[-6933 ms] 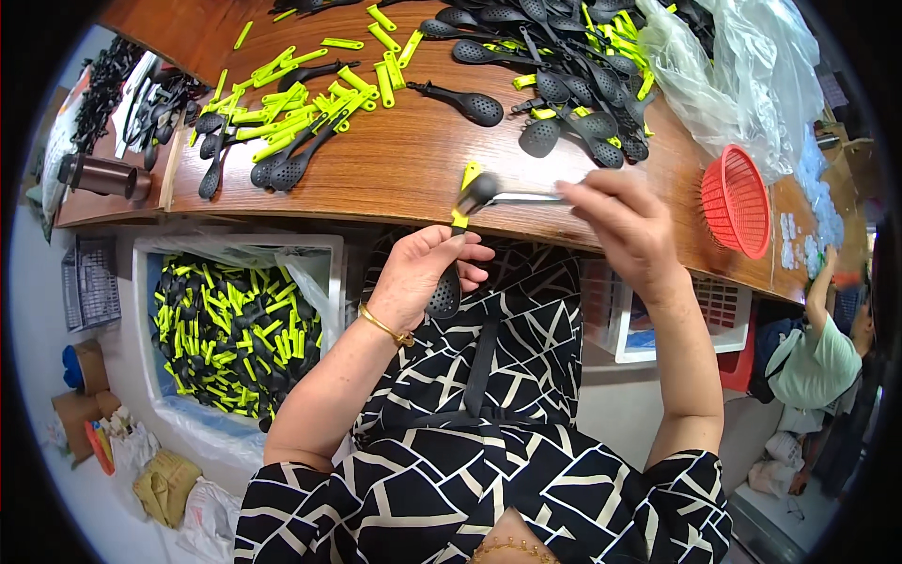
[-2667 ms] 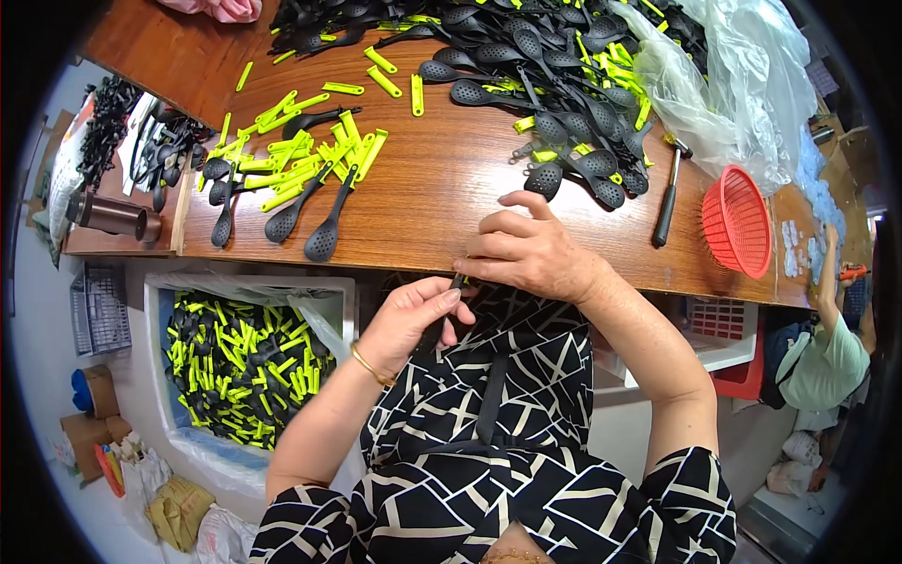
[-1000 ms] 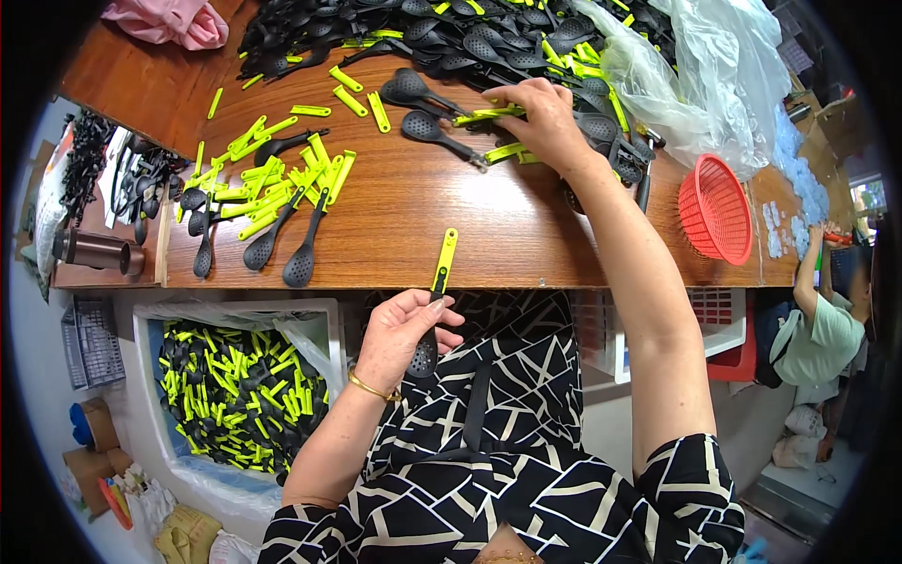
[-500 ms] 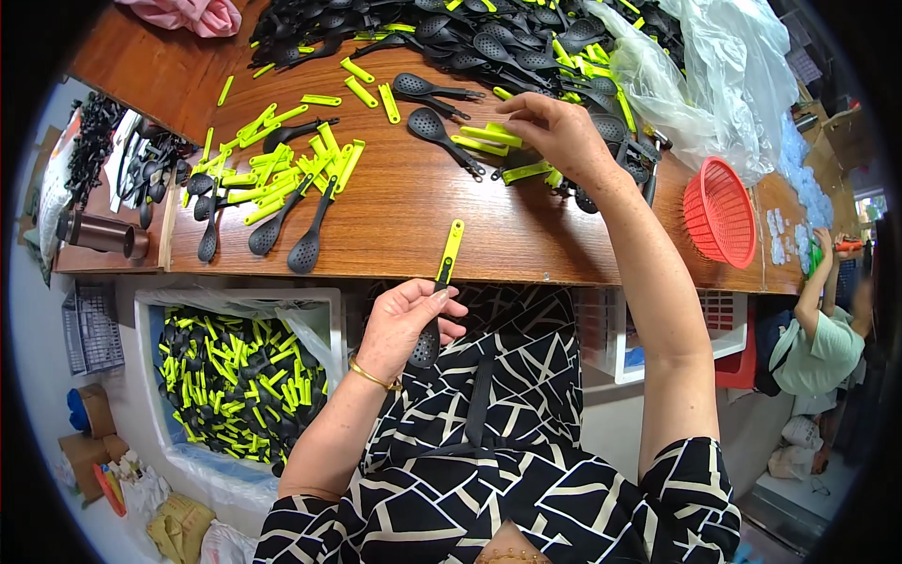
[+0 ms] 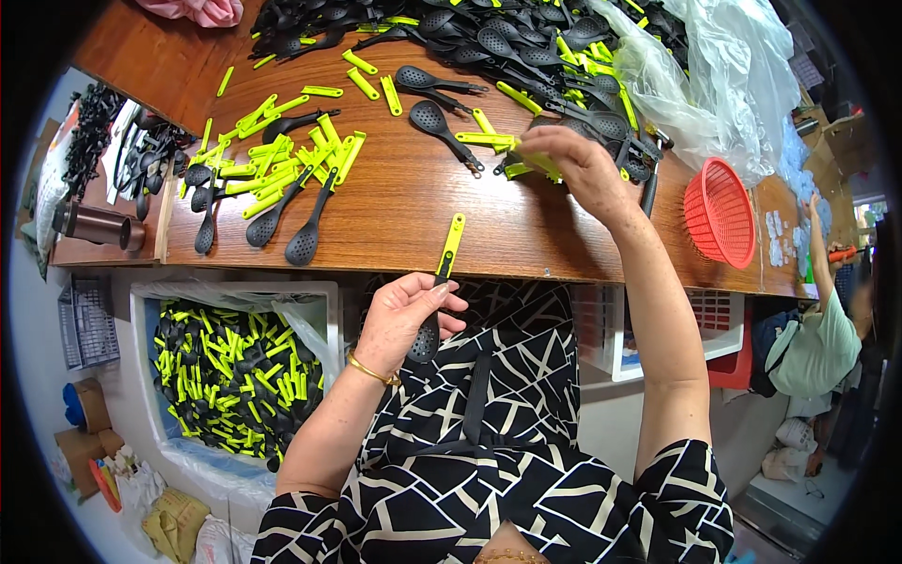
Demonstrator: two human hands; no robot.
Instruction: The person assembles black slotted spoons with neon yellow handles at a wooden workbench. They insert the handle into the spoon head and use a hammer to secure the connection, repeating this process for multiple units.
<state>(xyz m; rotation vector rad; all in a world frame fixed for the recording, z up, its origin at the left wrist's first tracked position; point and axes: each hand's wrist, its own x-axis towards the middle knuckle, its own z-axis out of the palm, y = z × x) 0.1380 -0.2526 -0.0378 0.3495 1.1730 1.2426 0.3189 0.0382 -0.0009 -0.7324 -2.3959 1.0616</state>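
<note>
My left hand (image 5: 413, 315) is closed round a black perforated spoon (image 5: 426, 340), held near the table's front edge with its bowl down. A yellow-green handle cover (image 5: 453, 240) sits on the spoon's upper end. Over the tabletop, my right hand (image 5: 583, 169) reaches out with its fingers loosely stretched; its thumb is mostly hidden. Next to its fingertips lies a loose yellow-green handle cover (image 5: 486, 139), and further covers are partly hidden beneath the hand. A bare black perforated spoon (image 5: 434, 122) lies just left of them.
Black spoons (image 5: 489, 42) are heaped at the back beside clear plastic sheeting (image 5: 723, 75). Loose yellow-green covers (image 5: 272, 174) lie to the left. A red basket (image 5: 719, 211) stands at right. Below the table, a white crate (image 5: 235, 289) holds covered spoons. A co-worker (image 5: 817, 343) is at far right.
My right hand has moved slightly right and nearer to me. The covers by its fingertips have shifted, two now lying crossed. My left hand still holds the spoon in nearly the same place.
</note>
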